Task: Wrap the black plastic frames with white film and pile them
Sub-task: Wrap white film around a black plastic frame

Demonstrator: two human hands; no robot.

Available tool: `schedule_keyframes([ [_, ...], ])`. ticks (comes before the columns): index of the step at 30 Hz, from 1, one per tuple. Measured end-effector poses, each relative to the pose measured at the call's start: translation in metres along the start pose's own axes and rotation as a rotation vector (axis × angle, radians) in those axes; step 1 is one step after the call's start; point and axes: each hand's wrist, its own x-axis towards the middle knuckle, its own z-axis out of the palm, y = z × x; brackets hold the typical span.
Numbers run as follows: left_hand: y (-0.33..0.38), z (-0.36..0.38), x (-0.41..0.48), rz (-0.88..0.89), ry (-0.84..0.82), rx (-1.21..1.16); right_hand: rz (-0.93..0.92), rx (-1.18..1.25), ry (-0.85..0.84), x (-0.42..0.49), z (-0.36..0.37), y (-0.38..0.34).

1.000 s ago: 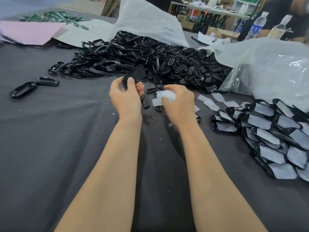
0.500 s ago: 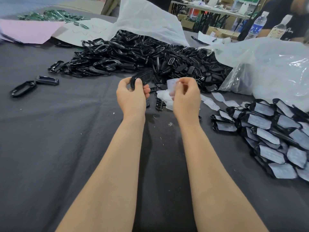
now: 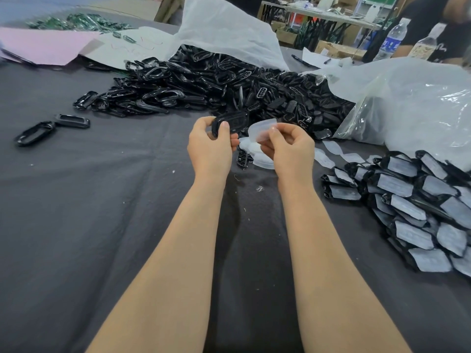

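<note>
The left hand (image 3: 210, 146) grips an oblong black plastic frame (image 3: 230, 122), long axis crosswise, above the worktop's middle. Just beside it, the right hand (image 3: 288, 146) pinches a white film piece (image 3: 262, 129), almost touching the frame's right end

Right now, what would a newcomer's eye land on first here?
The big heap of bare black frames sprawls across the far middle, beside a white bag. At centre, the left hand grips one frame and the right hand pinches a white film piece. Wrapped frames pile at the right.
</note>
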Motion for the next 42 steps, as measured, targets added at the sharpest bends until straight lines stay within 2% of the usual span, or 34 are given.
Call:
schedule_keyframes([
  [8,-0.0023,0.0011,0.0014,0.005,-0.019,0.028,0.169,0.320,-0.016,0.0022,0.0007,-0.0039],
  [14,-0.0021,0.0018,0.0021,-0.002,-0.011,0.022,0.311,0.516,-0.143,0.0018,-0.0020,-0.0077],
  [17,-0.0015,0.0018,0.0022,-0.006,-0.012,0.026,0.279,0.356,-0.170,0.0002,-0.0014,-0.0071],
  [21,-0.0013,0.0017,0.0014,-0.009,-0.021,0.023,0.207,0.133,-0.110,0.0000,-0.0004,-0.0040],
  [24,-0.0011,0.0016,0.0008,-0.011,-0.029,0.024,0.182,0.151,-0.079,0.0006,-0.0016,-0.0028],
  [29,-0.0011,0.0014,0.0002,0.001,-0.046,0.051,0.132,0.139,-0.148,0.0001,-0.0010,-0.0025],
  [36,-0.0002,0.0022,-0.0018,0.024,-0.077,0.087,-0.011,0.043,-0.015,-0.0015,0.0000,-0.0021],
  [42,-0.0007,0.0030,-0.0019,0.031,-0.092,0.119,-0.011,0.075,-0.048,-0.0023,0.0009,-0.0042],
])
